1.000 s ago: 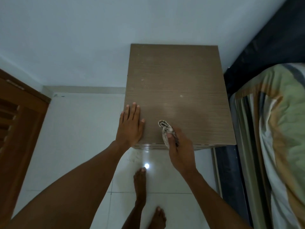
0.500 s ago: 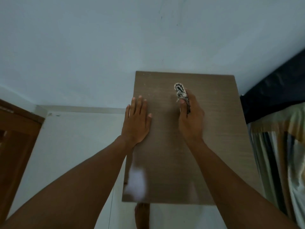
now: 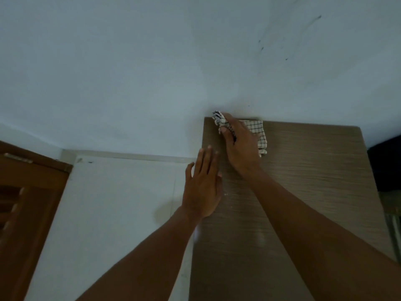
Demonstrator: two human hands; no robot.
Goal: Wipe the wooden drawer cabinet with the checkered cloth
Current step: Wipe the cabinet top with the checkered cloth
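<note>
The wooden drawer cabinet [image 3: 303, 192] shows its brown grained top, filling the lower right of the head view. My right hand [image 3: 239, 146] grips the white checkered cloth [image 3: 257, 133] and holds it down at the top's far left corner, against the wall. A bunched end of the cloth sticks out past my thumb, and a flat part spreads out to the right of my hand. My left hand [image 3: 202, 187] lies flat with straight fingers on the cabinet's left edge, just behind the right hand.
A pale wall [image 3: 173, 72] stands right behind the cabinet. White floor tiles [image 3: 112, 213] lie to the left, and a brown wooden door [image 3: 26, 203] is at the far left. Dark bedding [image 3: 386, 170] borders the cabinet's right side.
My right hand has slid the cloth from the near edge to the far left corner, and the cloth has partly spread out. My left hand moved forward along the left edge. The camera tilted up.
</note>
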